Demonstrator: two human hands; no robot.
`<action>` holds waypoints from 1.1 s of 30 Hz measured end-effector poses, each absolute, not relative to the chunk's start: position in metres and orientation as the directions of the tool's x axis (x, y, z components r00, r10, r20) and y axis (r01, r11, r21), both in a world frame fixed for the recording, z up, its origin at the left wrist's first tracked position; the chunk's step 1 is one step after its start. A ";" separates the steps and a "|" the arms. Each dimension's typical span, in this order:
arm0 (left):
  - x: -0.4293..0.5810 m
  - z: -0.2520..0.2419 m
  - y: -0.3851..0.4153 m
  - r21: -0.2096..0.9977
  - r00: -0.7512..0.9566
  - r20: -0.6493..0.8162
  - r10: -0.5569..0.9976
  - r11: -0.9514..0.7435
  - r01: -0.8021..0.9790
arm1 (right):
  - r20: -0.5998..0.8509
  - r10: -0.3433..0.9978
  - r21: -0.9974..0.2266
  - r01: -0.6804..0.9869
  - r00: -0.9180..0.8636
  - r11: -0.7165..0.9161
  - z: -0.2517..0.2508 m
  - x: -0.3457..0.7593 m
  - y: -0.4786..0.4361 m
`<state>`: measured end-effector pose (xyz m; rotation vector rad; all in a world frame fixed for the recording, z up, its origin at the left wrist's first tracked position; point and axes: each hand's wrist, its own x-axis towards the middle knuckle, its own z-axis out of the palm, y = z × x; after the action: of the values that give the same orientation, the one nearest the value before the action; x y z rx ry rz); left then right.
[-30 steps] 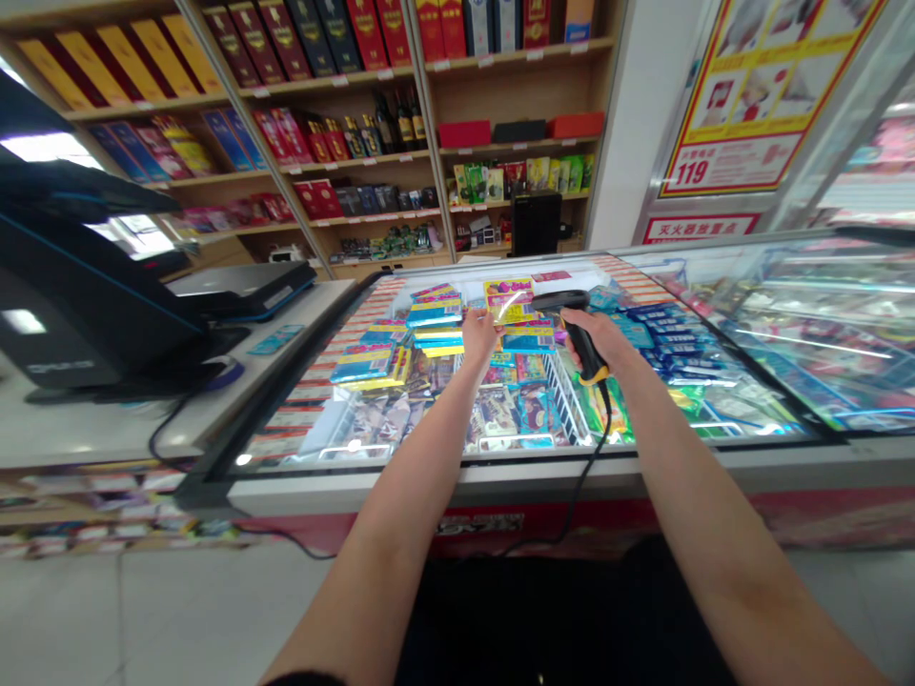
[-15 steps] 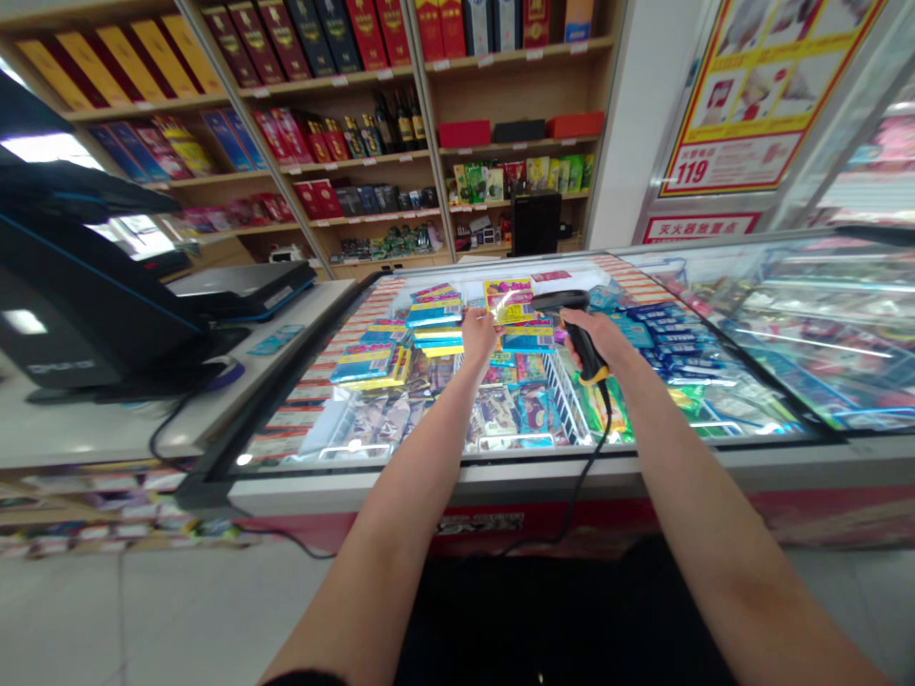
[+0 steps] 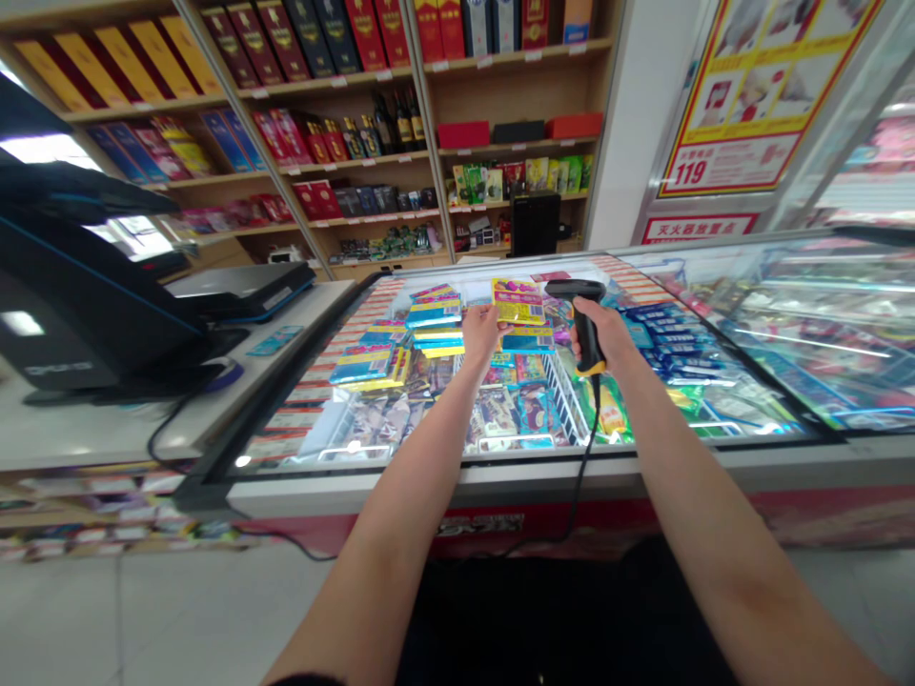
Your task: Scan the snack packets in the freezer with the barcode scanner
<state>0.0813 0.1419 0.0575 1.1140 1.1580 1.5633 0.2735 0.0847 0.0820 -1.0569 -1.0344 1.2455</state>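
Observation:
My left hand [image 3: 481, 332] grips the left edge of a flat yellow and pink packet [image 3: 518, 302], its printed face turned toward me. Held in my right hand [image 3: 602, 333] is a black and yellow barcode scanner [image 3: 587, 329], upright with its head level, just right of the packet and apart from it. A black cable [image 3: 590, 433] hangs from the scanner's handle. Under and beside my left hand, several blue and yellow packets [image 3: 434, 312] lie stacked on the glass top of a chest freezer [image 3: 307, 419]. My right fingers are wrapped round the handle.
Wrapped goods in wire baskets [image 3: 568, 400] show through the freezer glass. At left, a counter [image 3: 235, 405] holds a dark checkout machine [image 3: 100, 295], a scale [image 3: 243, 289] and a small blue packet [image 3: 274, 341]. Shelves [image 3: 515, 57] of boxes and bottles stand behind.
The scanner has shifted right, away from the packet, and stands more upright. The yellow packet has moved slightly right and turned, so its face shows more plainly.

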 end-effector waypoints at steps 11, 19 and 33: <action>0.035 0.093 0.142 0.909 -0.555 0.280 0.783 -0.402 -0.108 | 0.033 0.994 -0.975 -0.215 0.102 0.055 0.077 0.273 0.089; -0.016 0.094 0.145 0.916 -0.702 0.392 0.595 -0.324 0.237 | 0.042 0.994 -0.974 -0.216 0.096 0.062 0.078 0.271 0.087; -0.013 0.079 0.142 0.825 -0.694 0.417 0.587 0.076 0.560 | 0.033 0.996 -0.973 -0.224 0.083 0.051 0.078 0.269 0.086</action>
<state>-0.0127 0.1422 0.0789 1.2179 2.2865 1.7338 0.2695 0.0857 0.0783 -1.0465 -1.0043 1.2209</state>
